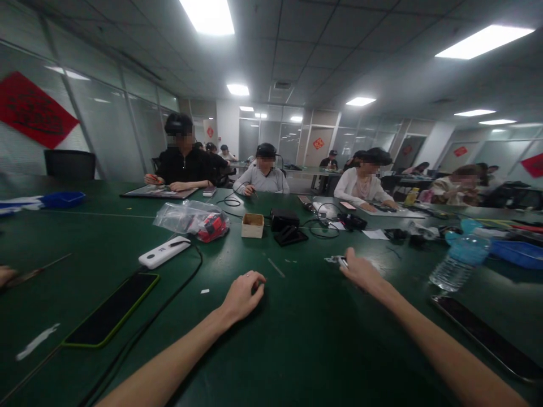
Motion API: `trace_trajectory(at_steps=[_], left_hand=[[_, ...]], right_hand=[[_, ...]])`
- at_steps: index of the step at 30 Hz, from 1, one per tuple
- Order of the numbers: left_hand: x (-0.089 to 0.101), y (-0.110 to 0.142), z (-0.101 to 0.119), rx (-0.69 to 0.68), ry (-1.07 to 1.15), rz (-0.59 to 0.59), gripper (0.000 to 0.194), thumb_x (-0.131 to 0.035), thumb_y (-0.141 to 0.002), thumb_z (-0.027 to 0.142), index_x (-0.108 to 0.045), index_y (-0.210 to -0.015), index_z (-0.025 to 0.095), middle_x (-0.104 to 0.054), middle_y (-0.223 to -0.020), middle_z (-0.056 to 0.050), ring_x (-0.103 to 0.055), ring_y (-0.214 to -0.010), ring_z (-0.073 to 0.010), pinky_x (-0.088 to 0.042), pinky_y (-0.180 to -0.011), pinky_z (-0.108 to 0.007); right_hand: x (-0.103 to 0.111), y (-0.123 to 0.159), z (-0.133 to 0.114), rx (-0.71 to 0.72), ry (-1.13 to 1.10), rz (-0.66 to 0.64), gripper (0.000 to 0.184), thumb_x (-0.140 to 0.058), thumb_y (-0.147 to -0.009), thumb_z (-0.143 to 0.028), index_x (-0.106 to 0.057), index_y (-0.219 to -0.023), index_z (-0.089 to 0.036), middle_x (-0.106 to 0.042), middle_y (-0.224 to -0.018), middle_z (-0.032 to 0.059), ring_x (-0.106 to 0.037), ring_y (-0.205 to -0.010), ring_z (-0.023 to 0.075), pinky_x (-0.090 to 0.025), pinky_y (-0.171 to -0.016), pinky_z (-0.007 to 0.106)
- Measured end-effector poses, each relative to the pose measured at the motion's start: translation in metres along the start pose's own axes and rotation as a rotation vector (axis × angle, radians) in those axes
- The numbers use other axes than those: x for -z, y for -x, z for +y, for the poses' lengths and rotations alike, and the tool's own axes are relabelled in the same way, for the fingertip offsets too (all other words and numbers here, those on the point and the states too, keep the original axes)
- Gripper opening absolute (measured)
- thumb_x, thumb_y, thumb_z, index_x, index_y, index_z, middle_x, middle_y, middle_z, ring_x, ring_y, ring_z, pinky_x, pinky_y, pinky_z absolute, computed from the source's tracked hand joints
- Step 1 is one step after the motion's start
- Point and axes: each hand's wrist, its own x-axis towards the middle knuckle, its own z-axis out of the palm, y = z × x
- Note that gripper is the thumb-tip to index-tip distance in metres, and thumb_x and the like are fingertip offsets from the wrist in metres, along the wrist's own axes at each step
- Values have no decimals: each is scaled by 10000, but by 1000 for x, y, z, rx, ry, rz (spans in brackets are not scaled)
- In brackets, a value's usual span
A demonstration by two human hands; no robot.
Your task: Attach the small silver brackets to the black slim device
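Observation:
My left hand (244, 295) rests on the green table (292, 350). Its fingers are loosely bent, with a gap between thumb and forefinger and nothing seen in it. A thin clear strip (276, 268) lies just beyond its fingertips, and a small white scrap (205, 291) is to its left. Farther right, my right hand (362, 271) is closed on a small white and silvery object (340, 260) close to the tabletop. Most of that object is hidden by the fingers, so its kind does not show.
A phone (112, 311) and white power strip (164, 252) with a black cable lie left. Ahead are a plastic bag (178, 216), small box (253, 226) and black case (285, 219). A water bottle (458, 263) and another phone (483, 336) lie right. Several people sit opposite; another person's hand (6, 276) shows left.

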Motion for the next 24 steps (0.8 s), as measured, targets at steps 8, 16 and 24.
trace_trajectory(at_steps=[8,16,24], left_hand=[[-3,-1,-2,11,-8,-34,165,-467,-844,215,-606,-920,168,-579,-752,-9,-540,-660,-147,-416,-635,-264],[-1,-2,-1,8,-39,-64,157,-478,-832,203,-605,-916,165,-590,-756,-17,-543,-677,-155,-421,-649,-272],[-5,-2,-3,-18,-61,-89,158,-478,-829,198,-603,-922,169,-592,-771,-16,-547,-692,-149,-410,-647,-255]], right_hand=[[-16,-49,124,-228,84,-1,351,-366,-891,-229,-447,-1149,-4,-608,-992,265,-615,-903,326,-422,-694,354],[-32,-79,147,-22,114,74,385,-421,-862,-198,-488,-1240,-180,-498,-1230,162,-483,-1075,286,-361,-853,362],[-48,-90,150,60,87,156,397,-401,-804,-37,-602,-1130,-143,-545,-1150,174,-459,-1065,247,-269,-926,331]])
